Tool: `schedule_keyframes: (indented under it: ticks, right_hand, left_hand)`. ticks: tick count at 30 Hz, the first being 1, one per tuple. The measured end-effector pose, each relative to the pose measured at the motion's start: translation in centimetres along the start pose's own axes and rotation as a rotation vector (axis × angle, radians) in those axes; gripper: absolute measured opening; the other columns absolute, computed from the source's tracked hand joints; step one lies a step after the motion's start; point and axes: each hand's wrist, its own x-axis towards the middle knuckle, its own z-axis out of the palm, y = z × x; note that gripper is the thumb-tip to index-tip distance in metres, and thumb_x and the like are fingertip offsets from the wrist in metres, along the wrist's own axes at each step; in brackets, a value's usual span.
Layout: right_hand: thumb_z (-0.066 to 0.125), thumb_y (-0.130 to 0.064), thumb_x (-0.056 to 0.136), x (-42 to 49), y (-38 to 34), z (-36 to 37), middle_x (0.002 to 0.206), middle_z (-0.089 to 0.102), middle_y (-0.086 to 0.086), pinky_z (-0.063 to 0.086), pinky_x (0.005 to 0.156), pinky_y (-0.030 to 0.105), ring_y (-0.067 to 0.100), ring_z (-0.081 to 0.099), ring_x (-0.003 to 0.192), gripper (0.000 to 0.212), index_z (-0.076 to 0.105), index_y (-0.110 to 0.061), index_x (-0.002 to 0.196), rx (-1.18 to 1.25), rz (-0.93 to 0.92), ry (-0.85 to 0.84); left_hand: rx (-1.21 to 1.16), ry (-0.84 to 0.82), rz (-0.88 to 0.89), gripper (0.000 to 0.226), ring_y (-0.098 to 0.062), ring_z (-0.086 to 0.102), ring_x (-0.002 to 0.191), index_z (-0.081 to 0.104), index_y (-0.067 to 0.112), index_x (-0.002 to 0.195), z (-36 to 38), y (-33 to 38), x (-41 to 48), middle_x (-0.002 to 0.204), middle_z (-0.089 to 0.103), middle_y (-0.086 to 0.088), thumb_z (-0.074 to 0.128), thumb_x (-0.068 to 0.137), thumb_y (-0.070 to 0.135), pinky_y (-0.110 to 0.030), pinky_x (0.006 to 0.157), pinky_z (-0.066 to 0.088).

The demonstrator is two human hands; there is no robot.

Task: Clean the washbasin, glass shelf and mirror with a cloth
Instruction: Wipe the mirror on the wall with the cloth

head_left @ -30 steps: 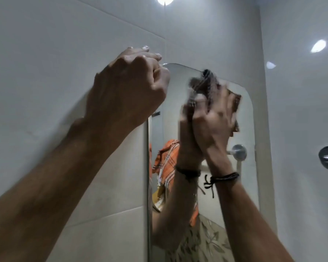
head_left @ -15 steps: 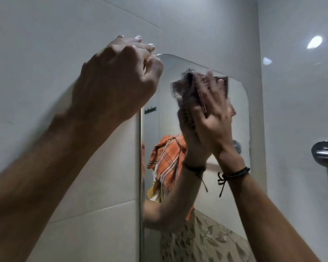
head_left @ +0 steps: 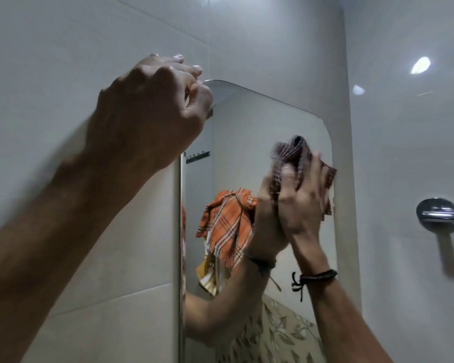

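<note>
Cloth [head_left: 296, 158]: soft, light, bunched; pressed against the mirror [head_left: 249, 142] near its right edge, clutched in the right hand [head_left: 303, 203], fingers curled over the wad. Best held bunched, judged pliable. Mirror: rigid, slick, likely fragile. Left hand [head_left: 152, 111]: curled over the mirror's upper-left corner, steadying.

You have a single view, from the camera on your head. It tilts upward and forward, very close to the tiled wall [head_left: 63, 61] and the mirror [head_left: 247, 142], which it meets at a slant from the left. Both forearms rise from the lower edge; wide-angle bending curves the mirror's edges.
</note>
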Motion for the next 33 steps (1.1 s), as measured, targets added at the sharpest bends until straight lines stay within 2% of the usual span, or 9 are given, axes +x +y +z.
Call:
schedule_keyframes:
  ticks: [2, 6, 12, 16, 19, 23, 28, 30, 33]
  right_hand:
    - [0.031, -0.058, 0.097, -2.2, -3.2, 0.7, 0.168, 0.001, -0.009, -0.006, 0.123, 0.054, 0.017, -0.006, 0.155, 0.058, 0.000, -0.063, 0.146, -0.001, -0.233, -0.097]
    - [0.033, -0.056, 0.100, -7.2, -6.4, 1.5, 0.169, 0.002, -0.004, 0.003, 0.121, 0.061, 0.022, -0.007, 0.155, 0.057, 0.020, -0.046, 0.154, -0.140, -0.593, -0.197]
    - [0.036, -0.052, 0.100, -5.8, -1.9, -0.1, 0.166, 0.020, 0.003, 0.017, 0.117, 0.064, 0.026, 0.009, 0.155, 0.053, 0.035, -0.038, 0.150, -0.183, -0.827, -0.211]
    - [0.028, -0.061, 0.100, -1.2, 2.1, 0.1, 0.167, 0.016, 0.000, 0.007, 0.119, 0.068, 0.023, 0.006, 0.155, 0.061, 0.026, -0.034, 0.154, -0.103, -0.599, -0.146]
    - [0.032, -0.063, 0.094, 1.4, 6.0, -0.8, 0.166, 0.017, -0.010, 0.013, 0.122, 0.059, 0.015, 0.007, 0.155, 0.065, 0.017, -0.046, 0.155, -0.042, -0.210, -0.026]
    - [0.028, -0.072, 0.086, 1.2, 8.4, -1.6, 0.164, 0.028, -0.002, 0.024, 0.121, 0.050, 0.024, 0.023, 0.151, 0.082, 0.025, -0.029, 0.157, -0.008, 0.300, 0.078]
    - [0.026, -0.061, 0.091, -0.6, 5.2, -1.2, 0.167, 0.017, 0.001, 0.011, 0.125, 0.047, 0.022, 0.012, 0.154, 0.076, 0.025, -0.023, 0.158, -0.040, 0.272, 0.072]
    - [0.029, -0.059, 0.092, -1.7, 2.2, -0.5, 0.168, 0.012, -0.002, 0.003, 0.126, 0.046, 0.019, 0.004, 0.155, 0.075, 0.016, -0.028, 0.159, -0.021, 0.148, 0.041]
    - [0.031, -0.055, 0.097, -4.3, -3.1, 0.8, 0.168, 0.002, -0.009, -0.005, 0.124, 0.050, 0.016, -0.005, 0.155, 0.060, 0.009, -0.051, 0.152, -0.016, -0.165, -0.071]
  left_hand:
    - [0.001, 0.000, 0.003, 0.043, -0.006, 0.043, 0.141, 0.073, 0.020, 0.121, 0.1, 0.0, 0.0, 0.141, 0.061, 0.011, 0.041, 0.100, 0.039, -0.032, 0.116, 0.032]
    - [0.026, -0.003, 0.026, 0.044, -0.007, 0.044, 0.141, 0.072, 0.020, 0.123, 0.1, 0.0, -0.3, 0.141, 0.061, 0.010, 0.041, 0.098, 0.036, -0.028, 0.117, 0.031]
    - [0.074, -0.027, 0.059, 0.040, -0.006, 0.038, 0.145, 0.069, 0.021, 0.131, 0.1, 0.0, -0.9, 0.148, 0.054, 0.010, 0.042, 0.102, 0.031, -0.014, 0.113, 0.013]
    - [0.068, -0.036, 0.054, 0.043, -0.006, 0.037, 0.145, 0.068, 0.020, 0.132, 0.0, -0.2, -0.8, 0.149, 0.053, 0.008, 0.041, 0.101, 0.032, -0.014, 0.114, 0.011]
    - [0.060, -0.051, 0.049, 0.044, -0.007, 0.038, 0.145, 0.068, 0.019, 0.132, 0.0, -0.3, -0.7, 0.149, 0.053, 0.007, 0.040, 0.100, 0.032, -0.016, 0.115, 0.013]
    - [0.044, -0.062, 0.024, 0.050, -0.007, 0.040, 0.144, 0.068, 0.022, 0.131, -0.1, -0.3, -0.4, 0.148, 0.054, 0.010, 0.037, 0.096, 0.037, -0.027, 0.122, 0.026]
    - [0.034, -0.071, -0.006, 0.055, -0.008, 0.038, 0.146, 0.066, 0.024, 0.134, 0.2, -0.5, 0.0, 0.149, 0.053, 0.010, 0.036, 0.091, 0.041, -0.036, 0.122, 0.031]
    - [0.034, -0.076, 0.003, 0.055, -0.011, 0.040, 0.145, 0.066, 0.023, 0.134, 0.4, -0.6, 0.0, 0.149, 0.054, 0.007, 0.036, 0.091, 0.042, -0.040, 0.120, 0.035]
    - [0.050, -0.071, 0.021, 0.052, -0.011, 0.041, 0.145, 0.067, 0.022, 0.132, 0.4, -0.5, -0.1, 0.149, 0.054, 0.006, 0.038, 0.093, 0.040, -0.041, 0.119, 0.036]
